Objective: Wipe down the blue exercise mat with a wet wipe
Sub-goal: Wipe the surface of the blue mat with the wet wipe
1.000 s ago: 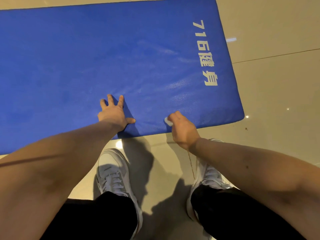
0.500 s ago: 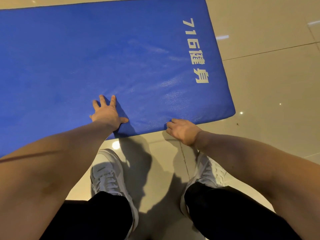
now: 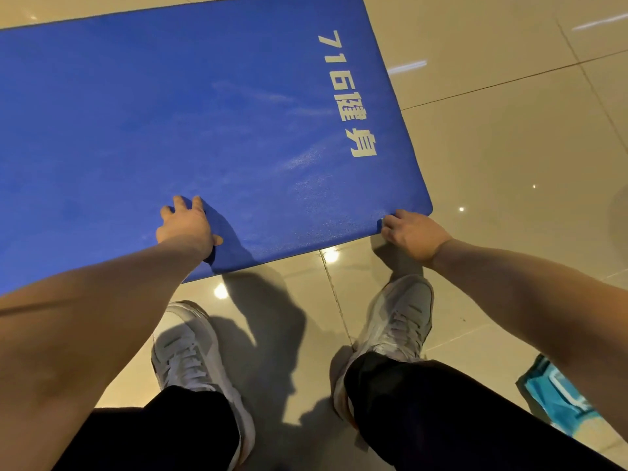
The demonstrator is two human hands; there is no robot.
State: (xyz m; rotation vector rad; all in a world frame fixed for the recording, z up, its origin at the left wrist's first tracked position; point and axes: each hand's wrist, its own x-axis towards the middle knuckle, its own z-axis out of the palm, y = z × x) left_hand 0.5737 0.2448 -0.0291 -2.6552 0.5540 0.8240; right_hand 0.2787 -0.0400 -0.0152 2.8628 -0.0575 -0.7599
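Note:
The blue exercise mat (image 3: 204, 113) lies flat on the tiled floor and carries white lettering near its right end. My left hand (image 3: 185, 226) presses on the mat close to its near edge, fingers spread and straight. My right hand (image 3: 413, 232) sits at the mat's near right corner, its fingers curled against the edge. The wet wipe is hidden inside those fingers in this frame; it showed as a small white wad there one second ago.
My two white shoes (image 3: 190, 355) (image 3: 397, 321) stand on the glossy beige floor just in front of the mat. A teal packet (image 3: 557, 399) lies on the floor at the lower right. Bare tiles stretch to the right of the mat.
My right hand has slid to the right along the mat's near edge, from the middle to the corner. The white wipe went out of sight. My left hand has stayed in place.

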